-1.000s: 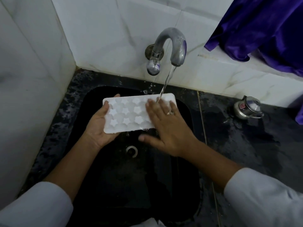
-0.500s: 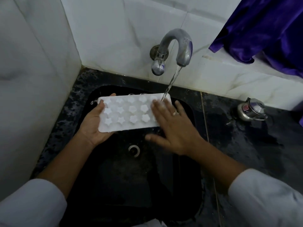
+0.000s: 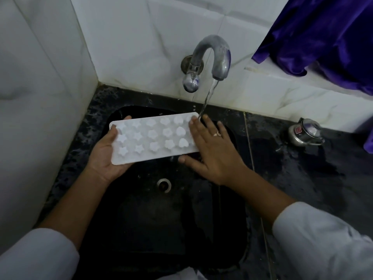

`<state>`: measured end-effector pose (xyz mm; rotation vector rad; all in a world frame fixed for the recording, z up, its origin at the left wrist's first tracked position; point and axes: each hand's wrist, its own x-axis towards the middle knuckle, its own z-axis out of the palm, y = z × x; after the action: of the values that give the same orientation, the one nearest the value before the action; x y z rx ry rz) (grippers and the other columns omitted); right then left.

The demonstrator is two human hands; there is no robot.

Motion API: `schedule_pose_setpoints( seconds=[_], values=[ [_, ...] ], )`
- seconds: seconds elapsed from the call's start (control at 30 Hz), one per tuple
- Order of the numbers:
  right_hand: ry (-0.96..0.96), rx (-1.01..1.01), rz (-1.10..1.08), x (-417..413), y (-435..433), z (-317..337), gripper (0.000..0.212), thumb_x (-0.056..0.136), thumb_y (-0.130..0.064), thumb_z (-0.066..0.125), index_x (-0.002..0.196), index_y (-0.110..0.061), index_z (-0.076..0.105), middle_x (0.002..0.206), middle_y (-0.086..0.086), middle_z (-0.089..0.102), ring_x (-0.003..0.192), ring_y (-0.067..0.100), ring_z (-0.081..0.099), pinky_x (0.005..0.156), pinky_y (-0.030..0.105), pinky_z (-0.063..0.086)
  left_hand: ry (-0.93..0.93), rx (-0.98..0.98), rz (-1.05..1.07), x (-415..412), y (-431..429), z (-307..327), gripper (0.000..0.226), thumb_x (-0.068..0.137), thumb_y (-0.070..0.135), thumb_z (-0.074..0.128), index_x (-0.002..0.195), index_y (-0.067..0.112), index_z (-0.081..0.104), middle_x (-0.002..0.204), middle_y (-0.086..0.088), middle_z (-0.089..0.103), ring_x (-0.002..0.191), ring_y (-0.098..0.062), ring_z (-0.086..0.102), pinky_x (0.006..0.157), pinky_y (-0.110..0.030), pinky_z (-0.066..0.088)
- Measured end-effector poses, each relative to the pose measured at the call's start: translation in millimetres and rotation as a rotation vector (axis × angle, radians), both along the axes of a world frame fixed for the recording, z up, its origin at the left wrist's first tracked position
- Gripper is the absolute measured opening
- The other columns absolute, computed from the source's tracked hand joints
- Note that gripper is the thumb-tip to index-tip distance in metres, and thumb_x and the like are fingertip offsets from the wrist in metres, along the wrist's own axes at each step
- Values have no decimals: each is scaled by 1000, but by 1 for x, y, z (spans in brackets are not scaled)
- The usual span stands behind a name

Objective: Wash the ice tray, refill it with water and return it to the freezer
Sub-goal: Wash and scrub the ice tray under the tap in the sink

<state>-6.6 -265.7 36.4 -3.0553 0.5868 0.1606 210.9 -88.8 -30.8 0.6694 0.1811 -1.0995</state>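
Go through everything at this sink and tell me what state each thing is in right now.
Sink: drain uncovered.
Counter: wet.
Ice tray: held above the sink, star and heart shapes facing up.
Tap: running, stream landing by the tray's right end.
Left hand: grips the tray's left end.
Right hand: flat, fingers straight on the tray's right end.
Steel pot: upright on the counter, lid on.
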Motion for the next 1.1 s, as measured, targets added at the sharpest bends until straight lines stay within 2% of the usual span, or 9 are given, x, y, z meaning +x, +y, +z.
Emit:
schedule_pose_setpoints(
  seconds=[0.1,0.2,0.37,0.5,0.63,0.77,0.9,1.03,1.1],
  values=[
    [32,-12,112,-17,19,-8,97,97,-82,20,167,-15,3,174,3,-3,161,24,-7,129,54,2,9,15,7,5,8,-2,40,112,38,42,131,23,73,139,-12,68,120,-30,70,83,-52,64],
    [-41,64,-22,-3,-1,-9,89,101,-75,15,167,-16,8,174,3,6,161,22,1,129,51,7,-1,14,-53,0,12,-4,45,113,39,39,123,22,79,138,-12,68,118,-30,71,80,-52,64],
    [-315,832,-433,17,-12,-14,61,110,-47,42,164,-25,26,158,1,46,141,18,48,115,30,39,24,27,-59,-10,14,-9,41,110,38,42,132,22,73,140,-11,67,120,-29,70,81,-51,64],
    [-649,1321,-658,19,-5,-22,25,108,-12,52,128,-18,66,112,2,76,96,16,73,76,29,61,37,24,-6,-9,18,-15,41,109,37,43,140,23,67,141,-10,67,118,-27,71,80,-48,65],
    [-608,1140,-696,24,-3,-29,17,106,-11,56,113,-1,68,87,11,72,66,17,68,52,29,58,53,14,42,-12,18,-16,37,104,35,49,125,25,77,136,-8,71,114,-26,73,77,-47,65],
    [-616,990,-773,39,-7,-25,38,108,-29,53,97,4,67,72,11,67,48,17,61,46,32,52,65,11,56,-13,14,-18,43,111,39,41,116,27,82,140,-5,68,123,-24,69,90,-47,62],
    [-584,972,-762,43,-12,-24,52,106,-41,56,88,6,65,71,10,64,49,16,61,44,30,51,71,15,52,-13,14,-21,46,112,40,39,115,26,82,136,-7,70,119,-25,71,95,-49,61],
    [-558,1152,-654,37,-20,-26,19,105,-12,58,100,-1,72,80,3,73,67,11,69,57,25,53,71,16,45,-16,18,-22,46,113,39,36,123,23,78,133,-8,72,112,-26,74,88,-51,63],
    [-517,1183,-654,36,-25,-28,17,103,-9,57,107,-3,73,90,8,77,79,18,72,64,32,58,74,16,52,-19,18,-24,47,113,38,36,119,23,80,132,-8,73,110,-27,75,85,-51,64]
  ],
)
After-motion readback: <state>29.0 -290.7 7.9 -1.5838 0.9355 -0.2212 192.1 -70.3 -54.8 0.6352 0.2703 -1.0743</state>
